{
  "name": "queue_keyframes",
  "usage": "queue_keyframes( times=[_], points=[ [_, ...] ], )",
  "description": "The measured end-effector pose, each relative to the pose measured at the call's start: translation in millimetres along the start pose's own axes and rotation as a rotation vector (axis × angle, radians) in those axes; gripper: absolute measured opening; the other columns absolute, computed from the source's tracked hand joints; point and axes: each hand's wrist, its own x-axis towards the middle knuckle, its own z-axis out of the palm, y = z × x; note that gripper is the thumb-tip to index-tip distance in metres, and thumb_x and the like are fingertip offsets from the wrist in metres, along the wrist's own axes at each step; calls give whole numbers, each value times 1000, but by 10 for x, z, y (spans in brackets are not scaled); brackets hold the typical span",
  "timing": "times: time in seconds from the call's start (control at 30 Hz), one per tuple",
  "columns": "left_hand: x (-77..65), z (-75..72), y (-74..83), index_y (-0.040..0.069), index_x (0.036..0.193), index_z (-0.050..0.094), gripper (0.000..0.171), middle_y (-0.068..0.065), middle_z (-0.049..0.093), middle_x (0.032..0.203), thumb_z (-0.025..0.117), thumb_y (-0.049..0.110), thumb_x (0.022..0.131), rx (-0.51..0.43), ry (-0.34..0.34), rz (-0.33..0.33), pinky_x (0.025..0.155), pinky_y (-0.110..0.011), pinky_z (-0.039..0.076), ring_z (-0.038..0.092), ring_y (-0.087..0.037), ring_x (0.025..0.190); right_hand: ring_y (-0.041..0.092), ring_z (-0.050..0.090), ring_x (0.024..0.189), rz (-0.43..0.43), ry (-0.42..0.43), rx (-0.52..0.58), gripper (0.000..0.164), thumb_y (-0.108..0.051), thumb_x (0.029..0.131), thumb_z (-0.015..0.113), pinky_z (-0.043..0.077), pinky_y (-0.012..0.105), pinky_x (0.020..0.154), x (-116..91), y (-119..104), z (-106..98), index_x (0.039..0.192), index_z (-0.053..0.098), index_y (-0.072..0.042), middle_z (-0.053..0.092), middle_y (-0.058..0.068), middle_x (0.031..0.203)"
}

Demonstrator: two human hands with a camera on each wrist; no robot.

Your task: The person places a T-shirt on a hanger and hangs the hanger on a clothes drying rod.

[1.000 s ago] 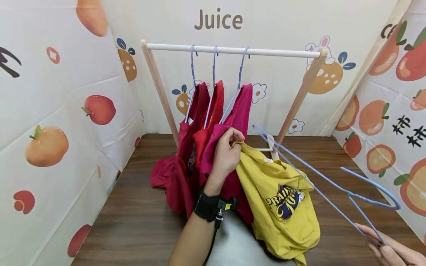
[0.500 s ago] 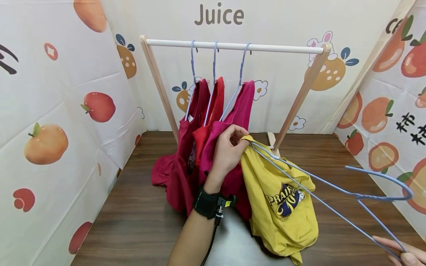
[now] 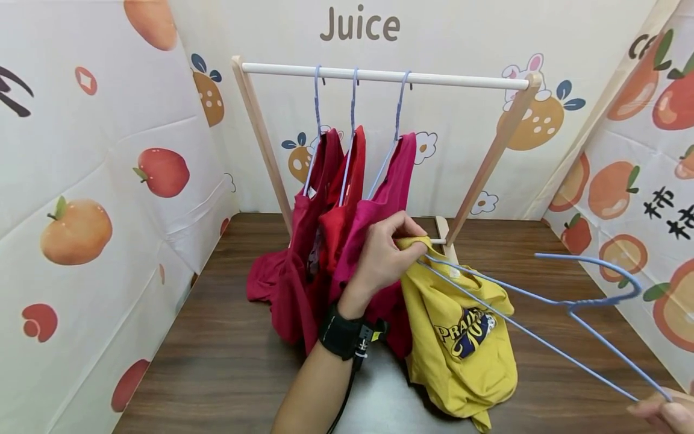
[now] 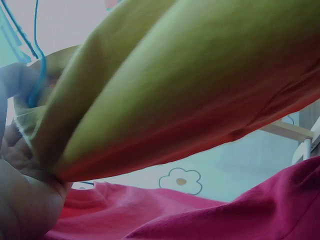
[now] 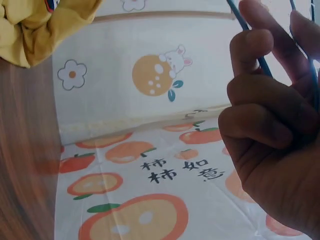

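A yellow shirt [image 3: 466, 355] with a dark printed logo hangs from my left hand [image 3: 387, 253], which pinches it near the collar. In the left wrist view the yellow cloth [image 4: 190, 75] spreads from the fingers, and a bit of blue wire shows beside them. My right hand [image 3: 664, 413], partly out of the head view, grips one end of a blue wire hanger [image 3: 575, 304]. The hanger's other end is at the shirt's collar by my left fingertips; how far it goes in is hidden. In the right wrist view, curled fingers [image 5: 265, 105] hold the wire.
A rack with a white rail [image 3: 461, 80] and wooden legs stands at the back of the wooden table [image 3: 206, 361]. On it hang a dark red garment [image 3: 295, 259], a red one [image 3: 355, 175] and a magenta one [image 3: 398, 169], left of the yellow shirt. Fruit-printed cloth walls surround the table.
The hanger's far end has come left to the shirt's collar, and its hook has swung slightly. My left hand has moved a little right and down with the collar; my right hand has shifted right.
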Motion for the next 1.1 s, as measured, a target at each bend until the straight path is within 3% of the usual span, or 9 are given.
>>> queue_keyframes(
  times=[0.1,0.2,0.27,0.37,0.43,0.63,0.87,1.1],
  points=[
    [-12,56,8,3,87,69,8,-10,73,83,69,-1,80,10,25,71,61,-18,48,57,-1,70,4,33,49,101,42,-75,64,12,101,22,20,3,47,-125,-4,-12,120,73,-20,45,-4,62],
    [-26,86,29,3,86,69,7,-11,74,82,70,-1,79,40,57,124,60,-17,48,58,-2,69,4,30,48,100,66,-125,62,11,102,24,17,4,46,-150,2,-1,120,73,-23,41,-3,59],
    [-35,102,48,3,85,69,7,-9,74,82,71,-1,79,68,61,145,60,-15,47,57,-1,69,1,32,47,173,175,-288,66,13,100,27,16,7,48,-156,-69,88,110,73,-34,43,-9,57],
    [-44,157,76,6,84,69,9,-7,75,81,72,-1,79,108,39,174,59,-13,45,55,2,67,-5,34,46,284,254,-495,68,15,97,32,17,14,49,-151,-141,183,95,71,-40,45,-16,56],
    [-53,204,98,7,83,69,11,-4,74,79,72,-2,79,125,22,187,58,-12,43,52,5,66,-6,34,42,430,292,-614,68,17,94,35,19,14,47,-151,-226,266,86,68,-42,45,-20,55],
    [-99,310,173,9,84,68,10,1,73,79,73,0,80,163,-27,205,56,-9,41,48,6,63,-4,35,40,605,224,-682,61,17,96,44,26,16,38,-60,-316,347,85,65,-40,46,-16,58],
    [-124,374,207,10,84,66,10,1,72,77,71,1,82,173,-69,228,60,-8,46,54,5,65,-2,38,44,625,248,-699,49,14,95,52,28,20,43,161,-331,421,77,68,-28,52,-16,61],
    [-99,297,166,6,90,64,12,-2,73,76,66,-3,83,85,-89,213,55,-11,42,52,5,63,-4,34,41,642,215,-732,52,11,98,49,25,18,41,174,-377,371,81,67,-35,53,-19,63]
  ],
)
